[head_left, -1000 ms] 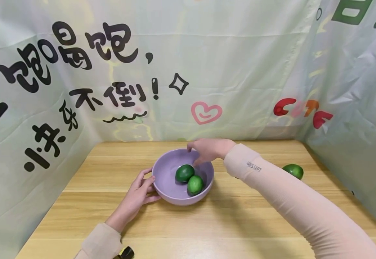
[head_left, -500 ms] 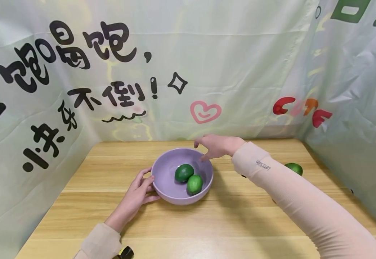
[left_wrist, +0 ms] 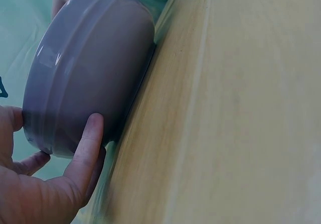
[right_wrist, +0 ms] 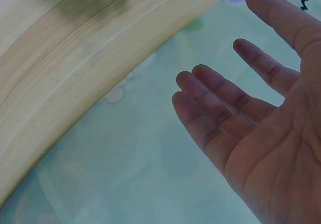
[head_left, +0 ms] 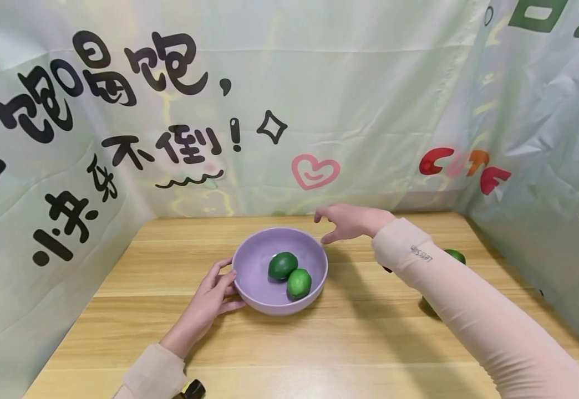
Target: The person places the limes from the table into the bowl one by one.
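A purple bowl point(head_left: 249, 282) stands on the wooden table, with a dark green oval fruit point(head_left: 282, 265) and a brighter green lime point(head_left: 299, 284) touching each other inside. My left hand point(head_left: 209, 296) holds the bowl's left side, thumb at the rim and fingers spread against the outer wall, as the left wrist view also shows on the bowl point(left_wrist: 95, 68). Just beyond the bowl's far right rim, my right hand point(head_left: 351, 220) hovers above the table with nothing in it. In the right wrist view its palm and loosely extended fingers are bare.
Another green fruit point(head_left: 454, 255) peeks out behind the right sleeve point(head_left: 464, 305), and part of a second green fruit point(head_left: 429, 308) shows beneath it. A small black and yellow object point(head_left: 193, 389) lies by the left cuff. A printed cloth point(head_left: 369, 111) walls in the table point(head_left: 289, 354).
My right hand has drawn back from over the bowl, moving right past its rim. The left hand stays on the bowl, and both fruits inside lie still.
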The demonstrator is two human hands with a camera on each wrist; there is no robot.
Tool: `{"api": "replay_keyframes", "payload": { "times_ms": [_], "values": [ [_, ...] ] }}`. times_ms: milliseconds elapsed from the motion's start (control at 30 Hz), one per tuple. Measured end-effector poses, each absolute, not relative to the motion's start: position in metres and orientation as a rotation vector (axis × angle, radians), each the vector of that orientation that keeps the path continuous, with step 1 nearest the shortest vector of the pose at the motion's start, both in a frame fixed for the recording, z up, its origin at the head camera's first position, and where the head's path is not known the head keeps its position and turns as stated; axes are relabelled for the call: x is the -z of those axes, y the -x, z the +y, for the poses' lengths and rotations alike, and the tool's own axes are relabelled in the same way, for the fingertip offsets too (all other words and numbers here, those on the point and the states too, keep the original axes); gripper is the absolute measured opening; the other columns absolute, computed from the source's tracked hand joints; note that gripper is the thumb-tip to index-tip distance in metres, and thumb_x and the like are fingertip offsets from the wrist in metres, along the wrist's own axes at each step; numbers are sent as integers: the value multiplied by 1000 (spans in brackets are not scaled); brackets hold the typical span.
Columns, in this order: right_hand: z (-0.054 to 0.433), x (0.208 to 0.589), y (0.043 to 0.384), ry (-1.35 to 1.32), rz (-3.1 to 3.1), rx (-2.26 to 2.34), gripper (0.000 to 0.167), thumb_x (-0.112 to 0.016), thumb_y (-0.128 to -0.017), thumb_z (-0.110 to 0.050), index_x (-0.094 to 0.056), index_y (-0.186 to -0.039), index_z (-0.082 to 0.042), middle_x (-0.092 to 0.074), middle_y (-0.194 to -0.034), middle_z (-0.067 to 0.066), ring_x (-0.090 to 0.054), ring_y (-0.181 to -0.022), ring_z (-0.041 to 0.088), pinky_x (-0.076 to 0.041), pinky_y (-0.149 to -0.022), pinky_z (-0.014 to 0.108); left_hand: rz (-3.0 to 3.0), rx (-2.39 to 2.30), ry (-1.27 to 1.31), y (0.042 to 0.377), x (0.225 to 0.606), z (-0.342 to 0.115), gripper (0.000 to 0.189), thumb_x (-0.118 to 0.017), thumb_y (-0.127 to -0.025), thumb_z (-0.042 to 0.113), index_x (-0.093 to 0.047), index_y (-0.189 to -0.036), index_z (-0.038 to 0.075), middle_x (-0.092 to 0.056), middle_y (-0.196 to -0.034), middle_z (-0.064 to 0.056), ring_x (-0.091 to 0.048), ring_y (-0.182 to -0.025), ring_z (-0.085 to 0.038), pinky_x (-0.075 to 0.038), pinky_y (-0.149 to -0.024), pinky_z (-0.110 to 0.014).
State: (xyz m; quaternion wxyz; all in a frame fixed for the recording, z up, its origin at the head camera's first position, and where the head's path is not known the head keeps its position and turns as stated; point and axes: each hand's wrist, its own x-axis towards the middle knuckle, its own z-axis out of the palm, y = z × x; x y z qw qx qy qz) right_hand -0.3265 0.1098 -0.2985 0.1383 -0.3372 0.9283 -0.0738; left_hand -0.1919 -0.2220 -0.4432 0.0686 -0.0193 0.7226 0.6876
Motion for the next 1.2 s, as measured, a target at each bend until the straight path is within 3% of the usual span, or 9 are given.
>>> {"api": "replay_keyframes", "payload": {
  "times_ms": [767, 1200],
  "values": [
    [187, 308, 342, 690, 2721, 368, 58, -73, -104, -29, -51, -148, 0, -55, -151, 33, -51, -143, 53, -51, -114, 65, 2189, -2053, 64, 192, 442, -221, 48, -46, -117, 35, -37, -163, 26, -48, -145, -26, -71, -120, -31, -68, -97, -45],
    [229, 322, 350, 620, 2735, 372, 63, -73, -104, -36, -51, -148, 2, -56, -146, 38, -52, -138, 57, -54, -104, 66, 2174, -2060, 48, 194, 444, -223, 48, -45, -117, 33, -35, -164, 26, -48, -144, -25, -71, -121, -31, -67, -98, -46]
  ]
}}
